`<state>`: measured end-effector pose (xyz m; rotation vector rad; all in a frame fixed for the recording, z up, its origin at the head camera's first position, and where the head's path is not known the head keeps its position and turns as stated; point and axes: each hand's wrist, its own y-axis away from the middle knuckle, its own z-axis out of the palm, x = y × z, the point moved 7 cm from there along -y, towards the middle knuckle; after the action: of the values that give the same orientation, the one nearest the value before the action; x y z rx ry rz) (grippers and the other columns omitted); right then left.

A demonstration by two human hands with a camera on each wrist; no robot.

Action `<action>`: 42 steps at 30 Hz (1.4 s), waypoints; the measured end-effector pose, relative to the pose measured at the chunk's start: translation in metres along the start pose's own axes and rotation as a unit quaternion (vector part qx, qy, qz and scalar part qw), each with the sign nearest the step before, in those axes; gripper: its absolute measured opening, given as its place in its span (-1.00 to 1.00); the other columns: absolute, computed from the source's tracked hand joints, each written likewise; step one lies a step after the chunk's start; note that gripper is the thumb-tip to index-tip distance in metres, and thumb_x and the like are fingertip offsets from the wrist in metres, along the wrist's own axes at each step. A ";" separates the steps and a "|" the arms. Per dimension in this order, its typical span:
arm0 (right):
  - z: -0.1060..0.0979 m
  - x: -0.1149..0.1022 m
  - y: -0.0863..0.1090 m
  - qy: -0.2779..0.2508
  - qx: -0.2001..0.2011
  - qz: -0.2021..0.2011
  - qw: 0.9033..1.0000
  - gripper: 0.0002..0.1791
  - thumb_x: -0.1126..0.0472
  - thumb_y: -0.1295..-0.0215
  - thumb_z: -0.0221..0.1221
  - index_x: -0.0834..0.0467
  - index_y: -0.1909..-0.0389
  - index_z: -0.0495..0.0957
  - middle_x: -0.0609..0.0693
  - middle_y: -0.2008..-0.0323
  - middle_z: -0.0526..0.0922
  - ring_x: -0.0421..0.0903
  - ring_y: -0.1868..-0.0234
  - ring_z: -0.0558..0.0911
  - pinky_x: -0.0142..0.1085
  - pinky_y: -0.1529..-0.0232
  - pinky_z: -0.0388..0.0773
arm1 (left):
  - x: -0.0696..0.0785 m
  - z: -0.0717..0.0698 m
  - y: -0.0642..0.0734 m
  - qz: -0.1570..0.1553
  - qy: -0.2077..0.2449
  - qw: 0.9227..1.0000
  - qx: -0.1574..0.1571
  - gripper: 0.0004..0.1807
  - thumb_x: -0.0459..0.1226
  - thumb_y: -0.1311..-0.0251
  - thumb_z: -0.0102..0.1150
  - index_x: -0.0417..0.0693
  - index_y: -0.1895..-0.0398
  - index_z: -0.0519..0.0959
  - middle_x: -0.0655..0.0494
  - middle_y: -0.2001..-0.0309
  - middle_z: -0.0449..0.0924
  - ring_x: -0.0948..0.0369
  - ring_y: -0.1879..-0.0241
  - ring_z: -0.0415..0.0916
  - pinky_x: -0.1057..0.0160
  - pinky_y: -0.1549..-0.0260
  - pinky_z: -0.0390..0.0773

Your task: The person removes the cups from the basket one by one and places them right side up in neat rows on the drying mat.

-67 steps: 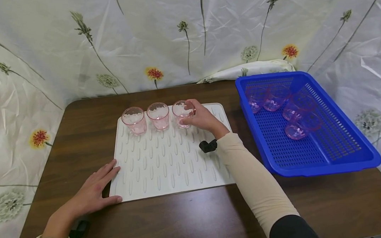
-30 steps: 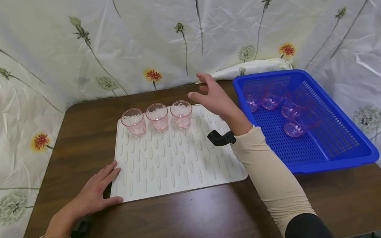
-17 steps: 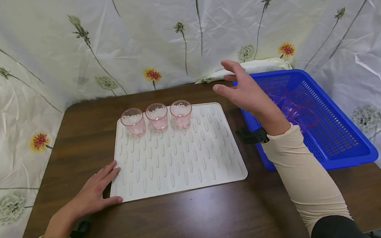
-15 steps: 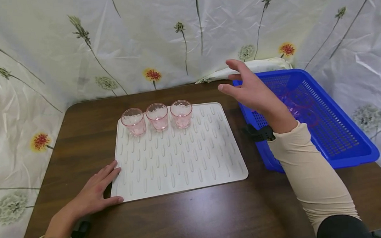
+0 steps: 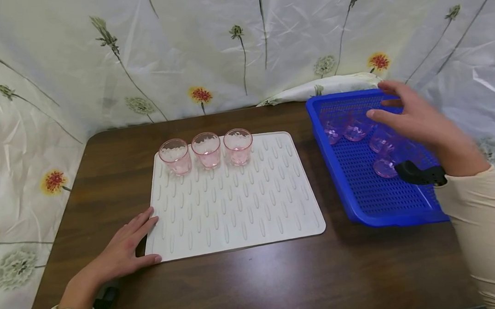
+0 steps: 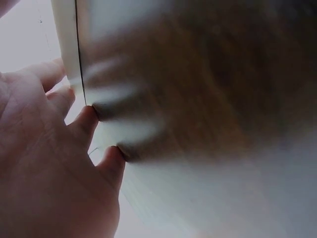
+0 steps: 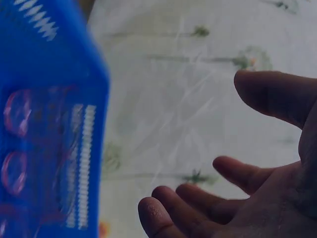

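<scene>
My left hand (image 5: 119,250) rests at the left edge of a white ribbed mat (image 5: 241,210), fingers spread and fairly straight; in the left wrist view its fingertips (image 6: 88,113) lie right at the mat's edge. Three pinkish clear glasses stand upright in a row along the mat's back edge: a left glass (image 5: 177,164), a middle glass (image 5: 208,158) and a right glass (image 5: 239,155). Over the blue plastic basket (image 5: 391,219) hovers my right hand (image 5: 420,119), thumb apart from loosely bent fingers, holding nothing. Below it, several similar glasses (image 5: 355,130) sit inside the basket, partly covered by the hand.
A dark wooden table (image 5: 253,283) carries the mat and basket. Flowered cloth (image 5: 164,61) hangs behind and at both sides, with a bunched fold (image 5: 331,85) at the table's back edge behind the basket. The basket's raised walls surround the glasses in it.
My right hand has let go of the right glass on the mat and moved right, across to above the basket. My left hand has stayed at the mat's edge.
</scene>
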<state>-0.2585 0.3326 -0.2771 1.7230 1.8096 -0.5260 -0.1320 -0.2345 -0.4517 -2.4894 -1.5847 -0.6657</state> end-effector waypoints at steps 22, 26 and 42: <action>-0.021 0.074 0.015 0.100 0.054 -0.007 0.993 -0.31 -0.03 -0.47 0.06 0.34 -0.41 0.21 0.50 -0.30 0.34 -0.55 0.04 0.38 -0.68 0.20 0.14 | -0.002 0.002 0.000 -0.013 0.015 1.000 -0.008 0.03 0.17 -0.01 0.36 -0.08 -0.49 0.22 -0.16 -0.57 -0.01 -0.28 -0.48 0.02 -0.49 -0.29 0.10; -0.019 0.080 0.016 0.114 0.029 0.005 0.993 -0.28 -0.03 -0.50 0.02 0.40 -0.43 0.15 0.55 -0.29 0.31 0.24 -0.22 0.40 -0.22 -0.11 0.35 | -0.001 0.001 0.000 -0.015 0.014 1.000 -0.010 0.03 0.18 0.00 0.36 -0.10 -0.49 0.23 -0.18 -0.57 0.00 -0.29 -0.48 0.03 -0.48 -0.29 0.11; -0.007 0.110 0.017 0.206 -0.053 0.014 0.977 -0.20 0.03 -0.35 0.20 0.56 -0.31 0.17 0.67 -0.21 0.29 0.56 -0.20 0.33 0.37 -0.15 0.29 | 0.000 -0.002 -0.001 -0.014 0.012 1.000 -0.008 0.02 0.18 -0.01 0.35 -0.10 -0.48 0.23 -0.18 -0.56 0.01 -0.30 -0.48 0.03 -0.50 -0.28 0.11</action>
<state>-0.2426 0.4221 -0.3413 1.8801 2.0458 -0.0558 -0.1336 -0.2348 -0.4505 -2.4665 -1.6141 -0.7114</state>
